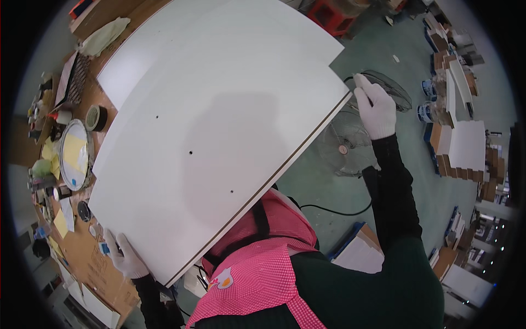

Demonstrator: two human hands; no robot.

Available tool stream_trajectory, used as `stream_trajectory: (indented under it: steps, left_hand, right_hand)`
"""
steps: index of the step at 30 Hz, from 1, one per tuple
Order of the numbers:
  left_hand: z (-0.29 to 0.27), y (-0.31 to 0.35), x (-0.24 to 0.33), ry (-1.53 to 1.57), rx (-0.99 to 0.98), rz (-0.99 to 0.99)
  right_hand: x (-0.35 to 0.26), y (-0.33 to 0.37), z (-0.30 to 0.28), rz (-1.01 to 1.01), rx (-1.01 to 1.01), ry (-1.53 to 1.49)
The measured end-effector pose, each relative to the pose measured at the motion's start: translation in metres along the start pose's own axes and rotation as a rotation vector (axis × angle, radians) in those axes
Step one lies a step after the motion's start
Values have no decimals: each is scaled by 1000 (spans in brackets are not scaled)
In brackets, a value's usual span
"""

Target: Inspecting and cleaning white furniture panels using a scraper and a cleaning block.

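A large white panel (pixel 241 126) with a brown core along its near edge lies slantwise before me, with several small dark holes in it. Beneath it, a second white panel (pixel 129 74) juts out at the far side. My left hand (pixel 129 256), in a white glove, rests against the panel's left edge near the bottom corner, its fingers stretched and apart. At the right corner is my right hand (pixel 377 112), also gloved, with bent fingers and thumb closed at the corner. The undersides of the panels are hidden.
Left of the panels, a brown worktop (pixel 98 268) carries a round white lid (pixel 75 154), a roll of tape (pixel 96 117) and a white cloth (pixel 105 37). A floor fan (pixel 345 143) stands at the right, near a black cord (pixel 339 213). Stacked boards (pixel 466 145) and a red stool (pixel 330 17) are farther off.
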State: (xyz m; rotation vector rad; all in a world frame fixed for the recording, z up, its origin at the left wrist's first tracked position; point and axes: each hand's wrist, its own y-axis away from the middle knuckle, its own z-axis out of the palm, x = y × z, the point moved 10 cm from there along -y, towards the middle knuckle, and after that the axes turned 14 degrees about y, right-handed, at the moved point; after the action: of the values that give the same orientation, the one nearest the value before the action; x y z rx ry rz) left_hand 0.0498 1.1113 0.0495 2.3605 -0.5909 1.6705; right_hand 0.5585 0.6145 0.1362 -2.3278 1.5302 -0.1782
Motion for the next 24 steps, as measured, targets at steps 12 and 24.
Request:
stream_trajectory:
  steps: [12,24]
  left_hand:
    - [20,11,-6,318,63,-120]
    - [15,10,-22,578,68,-100]
  right_hand:
    - [-264,170,-11,-422,-317,-148]
    - [-247,159,-32,-141,-70,-267]
